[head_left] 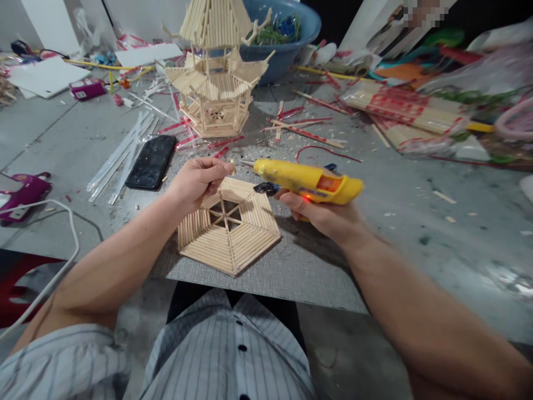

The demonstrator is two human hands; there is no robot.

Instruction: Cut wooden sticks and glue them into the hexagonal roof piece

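Observation:
A hexagonal roof panel of thin wooden sticks (pixel 233 233) lies on a grey mat (pixel 291 272) in front of me. My left hand (pixel 197 180) hovers over its far left edge, fingers pinched on a short wooden stick (pixel 231 165). My right hand (pixel 320 214) grips a yellow hot glue gun (pixel 308 180), its nozzle pointing left toward the stick's tip. A small red light glows on the gun's underside.
A stick pagoda model (pixel 216 72) stands behind, with a blue basin (pixel 287 33) beyond it. A black phone (pixel 152 161) and clear glue sticks (pixel 120 155) lie at left. Chopstick packs (pixel 400 111), red wrappers and scraps litter the right. A white cable (pixel 62 244) runs at left.

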